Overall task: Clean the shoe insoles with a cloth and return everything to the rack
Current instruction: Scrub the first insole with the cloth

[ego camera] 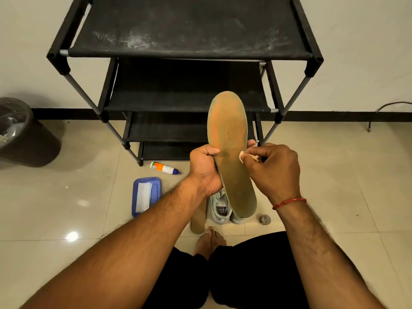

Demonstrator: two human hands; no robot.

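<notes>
1. The left hand (206, 168) grips the held insole (229, 152) at its middle, thumb curled over the near edge, fingertips showing at the far edge, toe end tilted up in front of the shoe rack (185, 52).
2. The right hand (273, 170) pinches a small pale cloth (244, 156) between thumb and fingers and presses it on the insole's right edge, just beside the left fingertips.
3. Below the hands, a pair of white sneakers (219, 207) sits on the tiled floor (78, 219), and a second insole (198, 219) lies flat just to their left, partly hidden by the left forearm.
4. Left of that, a blue tray (156, 182) holds a folded white sheet (143, 197).
5. A white bottle with a blue cap (165, 168) lies on its side near the rack's foot.
6. A small grey ball (265, 219) rests right of the sneakers.
7. A dark bin (24, 139) stands at far left by the wall.
</notes>
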